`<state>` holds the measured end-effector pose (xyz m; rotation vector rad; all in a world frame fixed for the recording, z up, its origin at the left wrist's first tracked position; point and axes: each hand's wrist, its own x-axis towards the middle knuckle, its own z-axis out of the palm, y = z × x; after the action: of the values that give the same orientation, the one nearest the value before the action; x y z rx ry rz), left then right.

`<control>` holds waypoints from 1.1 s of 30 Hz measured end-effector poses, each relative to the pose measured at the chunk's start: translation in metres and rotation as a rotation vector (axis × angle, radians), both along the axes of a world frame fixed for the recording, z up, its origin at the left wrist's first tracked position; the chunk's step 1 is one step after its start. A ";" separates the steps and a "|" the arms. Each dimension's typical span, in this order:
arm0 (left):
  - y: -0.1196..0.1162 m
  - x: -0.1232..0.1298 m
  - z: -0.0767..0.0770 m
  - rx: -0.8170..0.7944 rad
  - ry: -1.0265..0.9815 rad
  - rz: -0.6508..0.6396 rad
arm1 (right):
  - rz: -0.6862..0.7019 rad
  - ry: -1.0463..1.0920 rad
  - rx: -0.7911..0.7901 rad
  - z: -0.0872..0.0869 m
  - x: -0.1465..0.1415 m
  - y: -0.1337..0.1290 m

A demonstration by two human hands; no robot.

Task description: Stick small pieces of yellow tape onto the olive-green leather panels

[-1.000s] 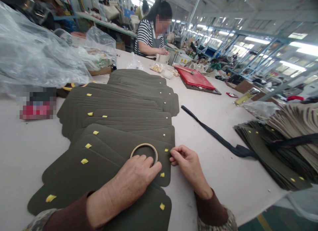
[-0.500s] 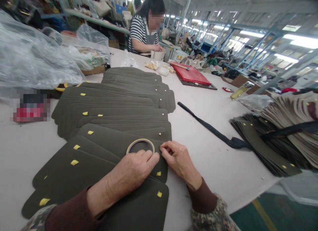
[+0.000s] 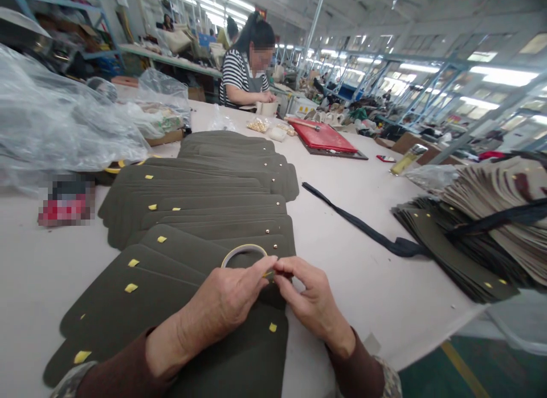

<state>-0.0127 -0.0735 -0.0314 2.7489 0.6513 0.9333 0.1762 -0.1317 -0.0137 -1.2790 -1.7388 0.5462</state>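
A ring-shaped roll of yellow-edged tape [image 3: 244,249] stands tilted behind my left hand [image 3: 228,295], whose fingers are closed on its lower side. My right hand [image 3: 310,295] is pinched shut, its thumb and forefinger meeting the left fingertips. Between the fingertips shows a small yellow strip [image 3: 268,273]; what the right fingers grip is mostly hidden. Beneath both hands lie overlapping dark olive panels [image 3: 183,278] with rounded corners. Small yellow tape pieces [image 3: 130,288] sit on several of them, and small metal studs [image 3: 267,231] show near the right ends of others.
A black strap [image 3: 354,218] runs right across the pale table [image 3: 333,238] toward stacked panels [image 3: 453,244]. Clear plastic bags [image 3: 64,113] heap up at left. A red board [image 3: 320,137] with a hammer, a bottle [image 3: 408,159] and a seated co-worker [image 3: 245,73] are farther back.
My right fingertips have come from the panel edge to meet the left ones, and a yellow strip now shows between them. The left thumb has straightened. The view has tilted up slightly.
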 end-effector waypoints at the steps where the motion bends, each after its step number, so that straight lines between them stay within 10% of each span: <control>1: -0.001 0.000 0.000 0.000 0.009 0.006 | 0.022 -0.015 0.034 0.001 -0.001 0.000; 13: -0.004 0.003 0.010 -0.078 0.049 0.008 | -0.144 -0.235 0.254 -0.005 -0.010 -0.002; 22: -0.003 0.011 0.011 0.070 -0.012 0.050 | -0.249 0.531 -0.484 0.007 -0.021 0.002; 29: -0.011 0.010 0.001 0.093 -0.015 0.045 | -0.407 0.526 -0.457 -0.013 -0.002 0.002; 33: -0.003 0.010 -0.009 0.105 0.153 0.157 | -0.192 0.539 -0.482 -0.013 0.012 -0.023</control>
<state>-0.0031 -0.0762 -0.0399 2.9195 0.8791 0.8138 0.1882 -0.1542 -0.0271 -1.4341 -1.0562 1.1248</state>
